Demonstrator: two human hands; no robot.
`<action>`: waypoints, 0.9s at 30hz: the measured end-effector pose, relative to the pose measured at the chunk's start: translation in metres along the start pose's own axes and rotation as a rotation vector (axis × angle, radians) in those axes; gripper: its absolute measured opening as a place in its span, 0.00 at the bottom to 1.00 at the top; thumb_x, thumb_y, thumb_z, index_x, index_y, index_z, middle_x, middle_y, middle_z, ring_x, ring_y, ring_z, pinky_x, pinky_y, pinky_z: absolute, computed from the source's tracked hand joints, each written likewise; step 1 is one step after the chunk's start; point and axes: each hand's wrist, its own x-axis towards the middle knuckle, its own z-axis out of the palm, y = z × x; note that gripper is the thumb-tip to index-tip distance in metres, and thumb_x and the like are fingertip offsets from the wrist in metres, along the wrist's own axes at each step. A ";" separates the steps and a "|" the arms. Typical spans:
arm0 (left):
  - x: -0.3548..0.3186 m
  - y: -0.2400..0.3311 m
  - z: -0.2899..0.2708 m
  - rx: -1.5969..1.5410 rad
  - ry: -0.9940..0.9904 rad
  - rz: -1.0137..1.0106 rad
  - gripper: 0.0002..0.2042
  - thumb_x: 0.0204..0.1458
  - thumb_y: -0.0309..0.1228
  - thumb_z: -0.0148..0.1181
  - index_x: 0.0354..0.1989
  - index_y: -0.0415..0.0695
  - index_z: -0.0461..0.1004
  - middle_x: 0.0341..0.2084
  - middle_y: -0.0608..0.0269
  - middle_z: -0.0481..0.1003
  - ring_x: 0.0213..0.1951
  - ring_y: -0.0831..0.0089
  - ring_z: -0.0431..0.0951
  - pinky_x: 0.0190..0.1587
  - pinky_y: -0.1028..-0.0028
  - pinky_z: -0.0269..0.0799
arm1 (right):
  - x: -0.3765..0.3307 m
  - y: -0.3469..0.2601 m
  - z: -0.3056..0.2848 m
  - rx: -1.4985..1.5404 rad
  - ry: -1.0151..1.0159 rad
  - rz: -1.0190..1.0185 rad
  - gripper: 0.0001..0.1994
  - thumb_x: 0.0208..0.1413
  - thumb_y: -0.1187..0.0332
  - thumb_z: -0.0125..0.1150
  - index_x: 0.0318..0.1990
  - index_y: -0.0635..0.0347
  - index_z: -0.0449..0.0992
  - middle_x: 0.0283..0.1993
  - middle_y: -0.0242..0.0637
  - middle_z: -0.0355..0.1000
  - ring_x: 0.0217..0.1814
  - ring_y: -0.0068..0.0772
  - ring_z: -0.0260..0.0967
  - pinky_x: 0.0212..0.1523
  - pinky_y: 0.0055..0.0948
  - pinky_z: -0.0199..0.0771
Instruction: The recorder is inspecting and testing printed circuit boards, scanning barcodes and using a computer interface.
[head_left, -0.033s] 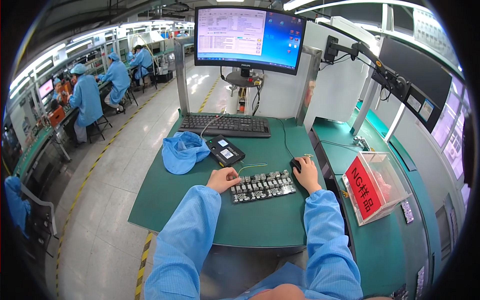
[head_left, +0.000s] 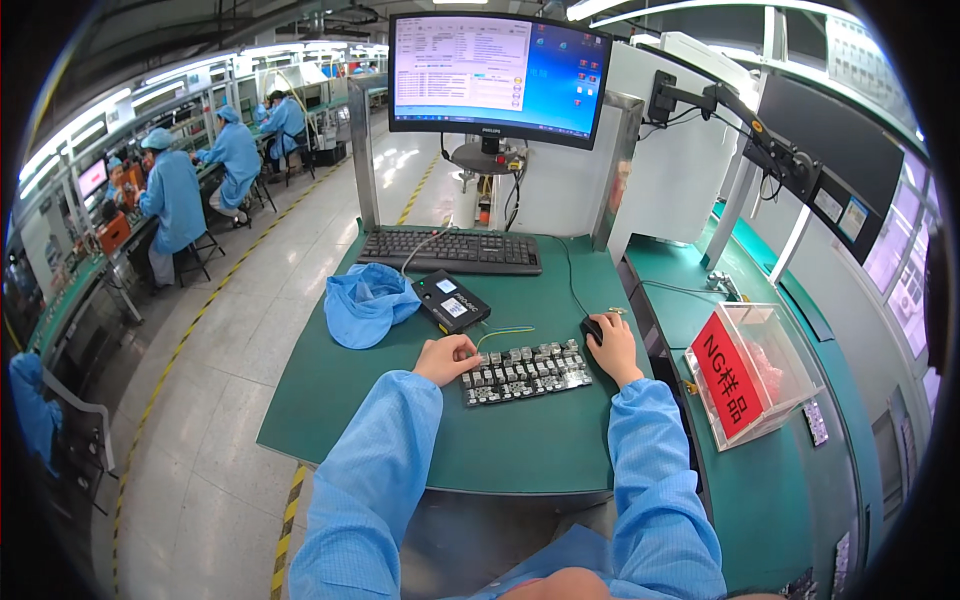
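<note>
A grey panel of small circuit boards (head_left: 525,372) lies flat on the green table mat (head_left: 400,430) in front of me. My left hand (head_left: 447,358) has its fingers curled onto the panel's left end. My right hand (head_left: 612,350) rests over a black mouse (head_left: 592,330) just right of the panel; the hand hides most of the mouse. Both forearms wear light blue sleeves. A thin yellow-green wire runs from the panel toward a small black box device (head_left: 451,301) behind my left hand.
A crumpled blue cap (head_left: 365,303) lies left of the black box. Behind them are a black keyboard (head_left: 450,251) and a monitor (head_left: 497,75). A clear bin with a red label (head_left: 750,372) stands at the right. Other people in blue sit at benches (head_left: 175,200) far left.
</note>
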 end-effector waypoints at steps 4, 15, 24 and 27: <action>0.000 0.000 0.001 -0.003 0.001 -0.018 0.12 0.44 0.39 0.66 0.29 0.45 0.76 0.17 0.70 0.71 0.20 0.80 0.68 0.26 0.77 0.64 | 0.001 0.000 0.000 -0.004 -0.006 -0.015 0.17 0.45 0.68 0.62 0.46 0.54 0.73 0.47 0.39 0.67 0.46 0.47 0.66 0.46 0.40 0.69; -0.002 0.004 -0.002 0.009 -0.003 -0.020 0.12 0.44 0.39 0.66 0.30 0.45 0.76 0.17 0.69 0.71 0.21 0.79 0.69 0.27 0.77 0.65 | -0.002 0.003 0.002 -0.004 0.019 -0.044 0.18 0.43 0.68 0.61 0.46 0.53 0.74 0.45 0.38 0.68 0.44 0.47 0.66 0.44 0.41 0.70; 0.000 0.003 0.000 0.021 0.016 0.014 0.12 0.45 0.39 0.65 0.30 0.44 0.76 0.17 0.69 0.71 0.21 0.79 0.69 0.26 0.77 0.65 | 0.000 0.005 0.002 -0.007 0.006 -0.036 0.18 0.45 0.68 0.61 0.48 0.52 0.73 0.47 0.39 0.67 0.46 0.47 0.66 0.46 0.40 0.69; 0.000 0.004 -0.001 0.007 0.010 -0.002 0.12 0.45 0.39 0.65 0.30 0.44 0.76 0.17 0.69 0.71 0.21 0.79 0.69 0.26 0.77 0.65 | 0.000 0.004 0.002 -0.002 0.003 -0.031 0.18 0.45 0.68 0.61 0.48 0.52 0.73 0.47 0.39 0.67 0.46 0.47 0.66 0.46 0.40 0.69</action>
